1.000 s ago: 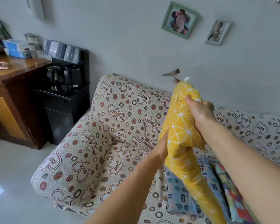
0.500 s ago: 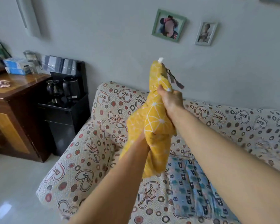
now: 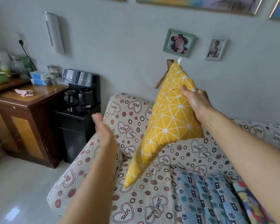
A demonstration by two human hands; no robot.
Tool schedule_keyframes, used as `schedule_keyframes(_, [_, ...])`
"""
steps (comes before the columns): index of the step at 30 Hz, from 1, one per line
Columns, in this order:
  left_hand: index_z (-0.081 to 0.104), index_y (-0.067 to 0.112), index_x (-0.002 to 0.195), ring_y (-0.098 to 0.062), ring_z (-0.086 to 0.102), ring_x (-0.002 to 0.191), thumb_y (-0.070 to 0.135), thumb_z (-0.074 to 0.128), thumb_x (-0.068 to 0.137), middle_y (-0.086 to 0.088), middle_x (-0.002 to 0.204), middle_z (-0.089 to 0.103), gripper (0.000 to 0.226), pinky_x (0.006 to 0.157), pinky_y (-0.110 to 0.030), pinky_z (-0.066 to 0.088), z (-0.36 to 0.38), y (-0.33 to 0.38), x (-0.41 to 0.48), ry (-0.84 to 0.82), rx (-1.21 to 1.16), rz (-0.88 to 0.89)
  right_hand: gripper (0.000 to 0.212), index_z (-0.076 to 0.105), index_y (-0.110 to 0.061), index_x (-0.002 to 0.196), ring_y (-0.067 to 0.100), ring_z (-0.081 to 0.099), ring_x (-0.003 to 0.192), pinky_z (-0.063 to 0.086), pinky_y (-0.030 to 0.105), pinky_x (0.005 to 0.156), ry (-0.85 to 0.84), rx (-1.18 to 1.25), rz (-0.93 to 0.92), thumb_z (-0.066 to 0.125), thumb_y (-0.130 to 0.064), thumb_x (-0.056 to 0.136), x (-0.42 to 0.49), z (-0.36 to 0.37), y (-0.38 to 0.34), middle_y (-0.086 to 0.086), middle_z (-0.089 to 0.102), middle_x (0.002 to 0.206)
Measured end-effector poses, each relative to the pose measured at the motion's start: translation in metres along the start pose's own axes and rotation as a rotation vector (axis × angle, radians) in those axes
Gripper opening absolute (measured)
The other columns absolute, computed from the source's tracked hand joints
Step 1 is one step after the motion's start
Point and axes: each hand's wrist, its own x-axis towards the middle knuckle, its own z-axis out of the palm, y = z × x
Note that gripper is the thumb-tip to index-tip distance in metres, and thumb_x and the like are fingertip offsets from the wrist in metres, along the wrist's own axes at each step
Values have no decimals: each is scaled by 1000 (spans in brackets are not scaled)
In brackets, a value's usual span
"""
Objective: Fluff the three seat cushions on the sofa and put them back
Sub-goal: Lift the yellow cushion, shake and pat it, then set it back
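Observation:
A yellow cushion (image 3: 166,120) with a white line pattern hangs in the air above the sofa (image 3: 136,191), which wears a beige cover printed with hearts and circles. My right hand (image 3: 196,101) grips the cushion's upper right edge. To the left of the cushion, apart from it, my left hand (image 3: 103,130) is flat with its fingers stretched out and holds nothing. A blue patterned cushion (image 3: 205,201) lies flat on the seat at the lower right. Beside it a multicoloured cushion (image 3: 252,206) shows only partly behind my right forearm.
A black stand with kettles (image 3: 81,110) is against the sofa's left arm. A wooden cabinet (image 3: 23,113) with boxes and a pink cloth stands further left. Framed photos (image 3: 179,42) hang on the grey wall. Pale tiled floor (image 3: 14,191) lies at the lower left.
My left hand has let go of the yellow cushion and swung out to the left. The cushion, squeezed between both hands before, now hangs stretched out from my right hand alone.

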Motion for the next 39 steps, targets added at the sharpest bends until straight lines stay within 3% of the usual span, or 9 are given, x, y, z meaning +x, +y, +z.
schedule_keyframes(4, [39, 15, 143, -27, 32, 139, 101, 27, 44, -12, 149, 38, 132, 113, -44, 21, 47, -65, -60, -656, 259, -112, 34, 70, -7, 89, 24, 67, 81, 55, 39, 81, -32, 20, 10, 69, -41, 81, -14, 30, 12, 7, 70, 87])
schedule_keyframes(6, [44, 17, 140, -23, 39, 135, 90, 17, 69, -6, 145, 45, 105, 110, -43, 28, 39, -70, -38, -828, 348, -77, 21, 68, -12, 90, 20, 63, 79, 51, 32, 75, -39, -32, -1, 68, -33, 84, -12, 12, 14, 6, 68, 90])
schedule_keyframes(9, [45, 18, 139, -19, 42, 132, 64, 10, 94, -1, 146, 44, 74, 110, -43, 31, 1, -66, 2, -675, 371, -70, 15, 68, -14, 92, 19, 63, 80, 48, 28, 77, -53, -99, -39, 68, -27, 85, -5, -24, 19, 8, 68, 95])
schedule_keyframes(16, [49, 22, 136, -26, 43, 131, 65, 24, 88, -1, 143, 47, 69, 109, -44, 29, -53, -15, 77, 167, 10, -119, 17, 67, -15, 83, 21, 67, 79, 54, 31, 78, -73, 7, 1, 68, -31, 86, -15, -25, 15, 6, 70, 90])
schedule_keyframes(21, [61, 13, 117, -17, 64, 88, 44, 44, 96, -9, 125, 63, 41, 78, -31, 54, 30, -87, -2, -555, 124, -252, 14, 67, -14, 82, 8, 63, 61, 53, 14, 52, -185, 151, 28, 66, -26, 88, -44, 44, 17, 2, 68, 79])
schedule_keyframes(23, [59, 14, 112, -19, 64, 99, 35, 48, 96, -10, 131, 58, 29, 89, -40, 53, 34, -110, -2, -623, 303, -264, 11, 68, -15, 92, 8, 62, 63, 55, 13, 59, -188, 137, 28, 66, -25, 89, -46, 55, 18, 2, 68, 83])
schedule_keyframes(28, [44, 20, 139, -20, 44, 129, 66, 11, 93, 5, 141, 47, 73, 107, -47, 31, -23, -61, 15, -513, 351, -152, 17, 66, -15, 85, 16, 64, 71, 54, 22, 65, -133, 48, 63, 70, -31, 85, -24, 8, 25, 7, 69, 94])
schedule_keyframes(35, [43, 10, 135, -26, 45, 127, 60, 19, 91, -9, 143, 45, 71, 99, -41, 39, -58, -13, 95, 207, 8, -2, 24, 68, -13, 95, 22, 68, 77, 54, 30, 70, -181, 94, 85, 68, -35, 85, -23, -3, 25, 7, 71, 91])
schedule_keyframes(39, [35, 4, 143, -18, 37, 135, 58, 23, 96, -6, 147, 39, 72, 109, -31, 31, 31, -40, 37, -326, 146, 38, 30, 69, -11, 103, 12, 70, 72, 55, 19, 59, -309, 110, 70, 69, -34, 85, -40, 47, 23, 3, 73, 89])
